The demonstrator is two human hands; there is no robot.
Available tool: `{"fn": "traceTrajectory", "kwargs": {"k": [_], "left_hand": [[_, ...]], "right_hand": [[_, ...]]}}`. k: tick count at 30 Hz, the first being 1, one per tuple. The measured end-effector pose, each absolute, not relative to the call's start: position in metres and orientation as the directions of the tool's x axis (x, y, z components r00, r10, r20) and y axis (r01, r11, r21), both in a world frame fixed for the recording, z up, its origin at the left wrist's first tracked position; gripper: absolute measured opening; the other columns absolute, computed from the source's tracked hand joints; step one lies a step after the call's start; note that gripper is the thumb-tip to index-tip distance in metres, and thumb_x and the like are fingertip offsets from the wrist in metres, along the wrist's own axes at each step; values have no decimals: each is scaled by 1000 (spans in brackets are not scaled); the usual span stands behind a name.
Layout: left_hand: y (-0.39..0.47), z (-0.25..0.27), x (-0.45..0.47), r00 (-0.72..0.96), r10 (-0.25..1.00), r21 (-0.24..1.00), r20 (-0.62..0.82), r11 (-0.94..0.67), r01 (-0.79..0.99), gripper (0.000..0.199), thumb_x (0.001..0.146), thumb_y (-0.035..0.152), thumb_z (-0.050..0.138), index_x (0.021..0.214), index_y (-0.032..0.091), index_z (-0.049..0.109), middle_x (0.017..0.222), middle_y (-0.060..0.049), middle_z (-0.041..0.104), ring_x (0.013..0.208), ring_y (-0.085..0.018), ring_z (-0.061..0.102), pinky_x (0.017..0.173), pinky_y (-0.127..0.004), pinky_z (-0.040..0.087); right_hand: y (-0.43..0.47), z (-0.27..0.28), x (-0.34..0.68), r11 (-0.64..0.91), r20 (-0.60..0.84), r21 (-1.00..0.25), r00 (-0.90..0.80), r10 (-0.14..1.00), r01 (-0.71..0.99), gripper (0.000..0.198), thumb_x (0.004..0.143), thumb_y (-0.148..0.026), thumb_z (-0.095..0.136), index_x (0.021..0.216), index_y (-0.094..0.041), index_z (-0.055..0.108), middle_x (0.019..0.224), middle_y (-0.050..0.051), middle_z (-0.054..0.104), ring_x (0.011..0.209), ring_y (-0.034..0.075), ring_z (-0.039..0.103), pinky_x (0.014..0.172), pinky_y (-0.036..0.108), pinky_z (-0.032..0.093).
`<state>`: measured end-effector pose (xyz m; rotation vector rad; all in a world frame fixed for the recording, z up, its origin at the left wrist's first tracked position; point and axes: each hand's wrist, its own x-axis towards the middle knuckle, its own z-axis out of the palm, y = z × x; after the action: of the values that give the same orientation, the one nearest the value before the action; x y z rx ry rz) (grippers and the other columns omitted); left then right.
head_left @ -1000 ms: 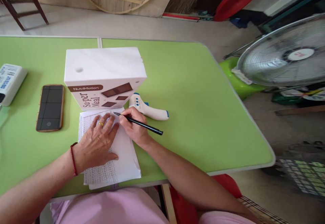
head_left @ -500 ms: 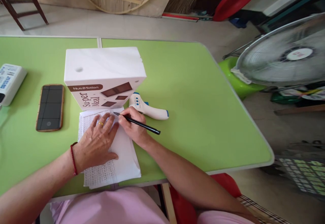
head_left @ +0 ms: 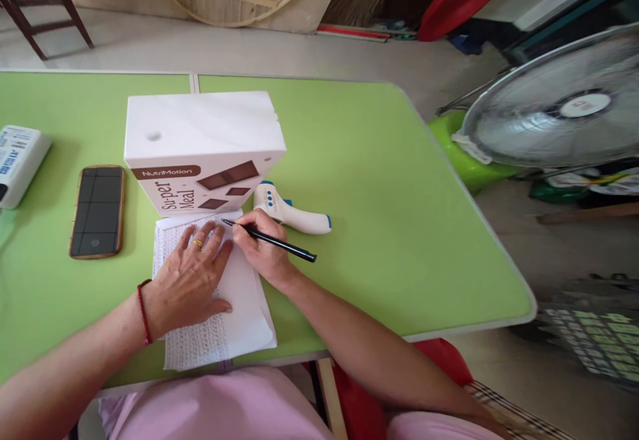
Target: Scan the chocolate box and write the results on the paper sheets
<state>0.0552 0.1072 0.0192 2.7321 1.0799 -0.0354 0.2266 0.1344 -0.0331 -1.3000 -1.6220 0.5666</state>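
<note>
Flat on a stack of white paper sheets [head_left: 244,320] lies my left hand [head_left: 192,280], its fingers stretched out. Dense handwriting fills the left part of the paper, while the right part is blank. My right hand [head_left: 262,247] grips a black pen [head_left: 284,245], whose tip meets the paper near its top edge. Right behind the sheets stands a white box [head_left: 204,127] printed "NutriMotion Super Meal". A white and blue infrared thermometer [head_left: 299,218] lies on the table just beyond my right hand.
A phone in a brown case [head_left: 98,212] and a white device with a printed label [head_left: 18,164] lie to the left on the green table [head_left: 399,227]. Past the table's right edge stands a fan [head_left: 559,104]. A red stool [head_left: 439,360] is below the near edge.
Both hands and the pen stay in nearly the same place. The whole view has shifted very slightly; nothing was picked up or let go.
</note>
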Motion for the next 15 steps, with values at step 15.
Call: {"fn": "traceTrajectory", "kwargs": {"k": [15], "left_hand": [[107, 18, 56, 733, 675, 186, -81, -712, 677, 92, 70, 58, 75, 138, 6, 42, 147, -26, 41, 140, -42, 34, 114, -56, 28]], "right_hand": [[135, -34, 226, 354, 404, -804, 4, 915, 478, 10, 81, -25, 53, 72, -23, 50, 60, -5, 56, 51, 11, 48, 54, 24, 43]]}}
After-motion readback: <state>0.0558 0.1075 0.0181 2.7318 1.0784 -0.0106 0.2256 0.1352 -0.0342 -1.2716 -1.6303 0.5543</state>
